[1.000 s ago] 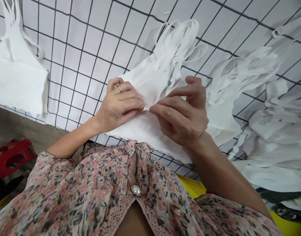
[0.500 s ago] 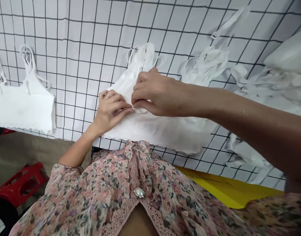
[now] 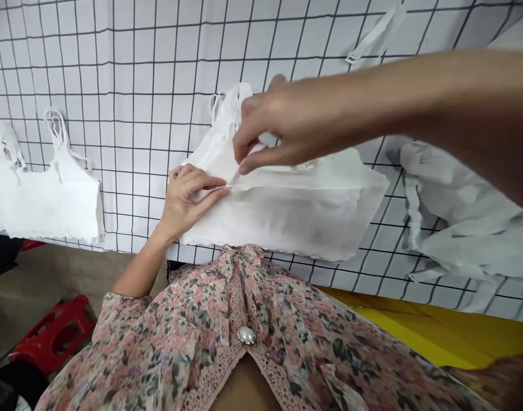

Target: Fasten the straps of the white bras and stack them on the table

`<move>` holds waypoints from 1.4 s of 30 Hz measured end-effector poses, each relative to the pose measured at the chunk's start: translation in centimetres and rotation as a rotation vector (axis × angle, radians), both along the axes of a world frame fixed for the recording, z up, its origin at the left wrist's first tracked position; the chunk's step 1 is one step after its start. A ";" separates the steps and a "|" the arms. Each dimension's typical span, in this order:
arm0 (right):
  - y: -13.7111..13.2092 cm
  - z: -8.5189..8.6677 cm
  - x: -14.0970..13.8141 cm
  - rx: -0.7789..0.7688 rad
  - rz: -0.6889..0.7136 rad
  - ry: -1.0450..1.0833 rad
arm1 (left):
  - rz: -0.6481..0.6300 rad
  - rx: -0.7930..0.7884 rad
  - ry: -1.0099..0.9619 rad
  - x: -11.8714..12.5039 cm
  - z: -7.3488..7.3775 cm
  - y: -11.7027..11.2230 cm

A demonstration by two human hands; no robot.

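Note:
A white strappy crop top [image 3: 295, 205] lies on the white sheet with a black grid [image 3: 150, 85] in front of me. My left hand [image 3: 188, 194], with a ring on one finger, pinches the top's upper left edge between thumb and fingers. My right hand [image 3: 272, 128] reaches in from the right and pinches a fold of the same top just beside the left fingertips, lifting the fabric a little. The top's thin straps [image 3: 227, 105] bunch up behind my right hand.
Another white crop top [image 3: 47, 200] lies flat at the left. A pile of white tops and loose straps [image 3: 462, 211] sits at the right. A red plastic stool [image 3: 56, 334] stands on the floor lower left. Yellow material [image 3: 436, 334] shows lower right.
My right hand has risen and moved slightly right, still pinching the fabric and drawing it away from the left hand. The left hand stayed on the top's edge. The view has shifted.

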State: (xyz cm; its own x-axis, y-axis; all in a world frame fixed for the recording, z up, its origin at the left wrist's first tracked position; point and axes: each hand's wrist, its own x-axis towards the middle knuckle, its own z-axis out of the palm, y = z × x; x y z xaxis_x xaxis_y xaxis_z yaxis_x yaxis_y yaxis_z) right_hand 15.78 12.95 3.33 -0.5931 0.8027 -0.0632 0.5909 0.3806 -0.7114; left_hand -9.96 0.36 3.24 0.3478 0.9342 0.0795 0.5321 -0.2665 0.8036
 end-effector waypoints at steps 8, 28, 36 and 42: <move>6.4 8.0 -0.2 -0.146 0.337 -0.179 | 0.085 0.167 0.011 -0.1 -0.1 -0.1; 1.8 5.6 -0.8 0.052 0.202 0.146 | 0.053 -0.247 -0.335 1.4 1.5 6.3; -13.6 -1.3 -2.0 0.653 0.169 0.019 | 0.158 -0.627 -0.479 1.9 3.3 7.7; -16.4 -3.7 -3.0 0.644 0.277 -0.067 | 0.156 -0.775 -0.479 1.9 5.8 11.0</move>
State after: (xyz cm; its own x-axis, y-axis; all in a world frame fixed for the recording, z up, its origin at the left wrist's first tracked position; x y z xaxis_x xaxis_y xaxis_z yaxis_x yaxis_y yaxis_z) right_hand 12.80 -3.47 -0.39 -0.7923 0.5128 0.3307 0.4462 0.8566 -0.2592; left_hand -8.04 11.36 9.00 0.3050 0.8199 -0.4844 0.0816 0.4843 0.8711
